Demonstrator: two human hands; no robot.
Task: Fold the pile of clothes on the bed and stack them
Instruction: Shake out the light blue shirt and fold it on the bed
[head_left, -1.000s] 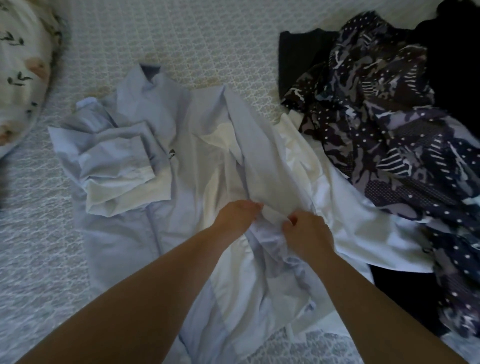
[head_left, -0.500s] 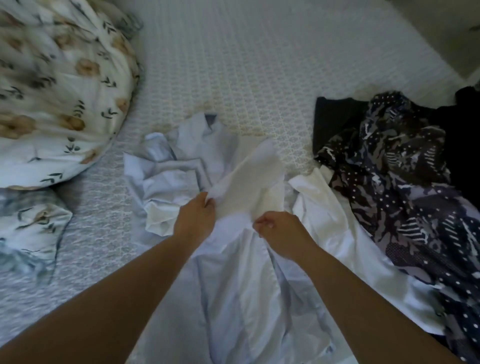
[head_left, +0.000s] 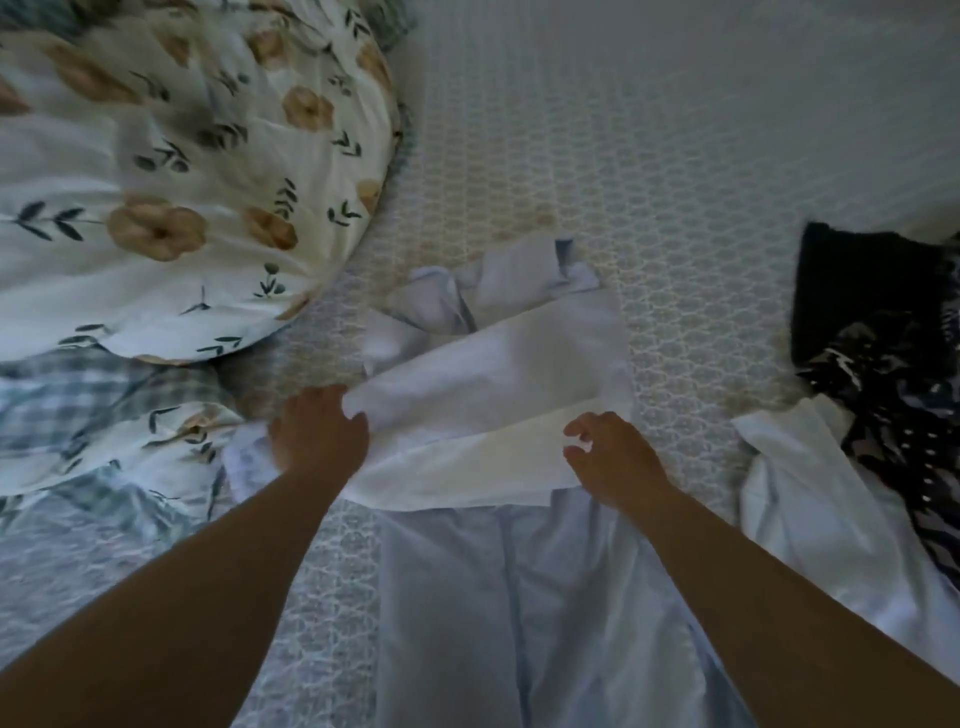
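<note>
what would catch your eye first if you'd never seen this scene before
Probably the two bare arms reaching in from the bottom: the left hand grips the end of a pale blue shirt being folded at centre, while the right hand hovers at its other edge with fingers loosely curled. Next, the big floral duvet bunched at upper left, and the dark patterned clothes heaped at the right edge of the bed.

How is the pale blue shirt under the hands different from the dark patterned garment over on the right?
The pale blue shirt is plain and light; the dark patterned garment is dark with white dots and streaks. The shirt lies spread out with a panel folded across it, while the patterned garment sits crumpled in the pile. The left hand grips the shirt and the right hand hovers at it; nobody touches the patterned garment. Both lie on the bed.
</note>
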